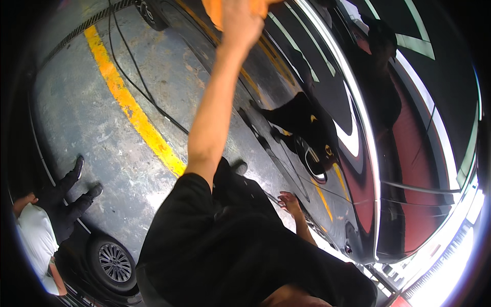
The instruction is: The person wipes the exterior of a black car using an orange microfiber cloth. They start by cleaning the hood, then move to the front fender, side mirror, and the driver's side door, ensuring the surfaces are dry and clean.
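At the top edge of the view, my left hand (242, 28) grips an orange cloth (213, 12), partly cut off by the frame. The arm reaches forward beside a glossy dark car (307, 126); whether the cloth touches the paint cannot be made out. My right hand (290, 203) hangs low beside the car's lower side, fingers loosely bent and apart, with nothing visible in it. A bright trim strip (358, 92) runs along the car below the windows. The door panel mirrors a dark-clothed figure and the yellow floor lines.
Black hoses or cables (147, 94) cross the grey floor (153, 57) on my left. A worn yellow line (126, 103) and a drain grating (84, 30) mark it. Another person in a white shirt (36, 230) is beside a second dark car, whose wheel (114, 263) shows at lower left.
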A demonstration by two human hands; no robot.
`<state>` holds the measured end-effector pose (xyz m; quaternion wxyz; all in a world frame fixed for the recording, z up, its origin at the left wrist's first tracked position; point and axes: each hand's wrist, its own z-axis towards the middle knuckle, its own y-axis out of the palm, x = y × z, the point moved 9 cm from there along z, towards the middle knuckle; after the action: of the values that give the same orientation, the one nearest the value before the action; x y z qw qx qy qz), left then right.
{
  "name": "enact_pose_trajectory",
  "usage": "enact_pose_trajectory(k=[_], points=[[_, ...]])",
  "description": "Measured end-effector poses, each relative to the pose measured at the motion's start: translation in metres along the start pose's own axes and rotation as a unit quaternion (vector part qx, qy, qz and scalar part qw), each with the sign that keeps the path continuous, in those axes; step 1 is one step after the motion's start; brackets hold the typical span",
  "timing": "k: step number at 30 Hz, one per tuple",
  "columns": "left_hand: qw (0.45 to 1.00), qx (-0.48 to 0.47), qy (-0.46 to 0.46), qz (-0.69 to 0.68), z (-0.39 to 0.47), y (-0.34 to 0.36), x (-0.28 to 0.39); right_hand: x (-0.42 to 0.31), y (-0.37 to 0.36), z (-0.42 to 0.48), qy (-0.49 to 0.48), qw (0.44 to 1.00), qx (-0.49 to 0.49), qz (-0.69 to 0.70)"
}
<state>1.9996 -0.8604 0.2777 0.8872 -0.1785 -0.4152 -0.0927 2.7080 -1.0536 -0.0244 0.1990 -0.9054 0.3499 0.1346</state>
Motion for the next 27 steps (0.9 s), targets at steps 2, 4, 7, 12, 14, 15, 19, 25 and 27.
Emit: enact_pose_trajectory(k=[2,4,7,12,14,15,19,25,27], points=[[0.987,-0.120,0.110,-0.004,-0.114,0.049,0.105,0.023,0.010,-0.001,0.008,0.999,-0.012,-0.033],[0.948,-0.173,0.100,-0.247,-0.240,0.068,0.201,0.041,0.015,0.007,0.011,0.998,-0.038,-0.049],[0.912,-0.260,0.151,-0.279,-0.282,0.096,0.204,0.069,0.005,0.024,0.021,0.994,-0.098,0.048],[0.991,-0.135,0.002,0.000,-0.129,0.071,0.036,0.073,-0.034,0.004,0.010,0.999,-0.008,0.047],[0.990,0.132,-0.009,-0.055,-0.106,0.025,0.021,0.095,-0.056,0.003,0.003,1.000,-0.001,-0.018],[0.981,0.155,-0.066,-0.097,-0.119,0.028,0.032,0.109,-0.065,0.003,0.002,0.999,0.004,-0.046],[0.979,-0.020,-0.137,-0.153,-0.279,0.087,0.164,0.189,-0.063,-0.015,0.058,0.996,-0.003,-0.067],[0.932,-0.116,-0.059,-0.338,-0.500,0.151,0.292,0.210,-0.095,0.007,-0.037,0.989,-0.050,-0.131],[0.969,-0.047,-0.086,-0.229,-0.413,0.126,0.249,0.224,-0.094,0.007,0.058,0.998,-0.032,-0.013]])
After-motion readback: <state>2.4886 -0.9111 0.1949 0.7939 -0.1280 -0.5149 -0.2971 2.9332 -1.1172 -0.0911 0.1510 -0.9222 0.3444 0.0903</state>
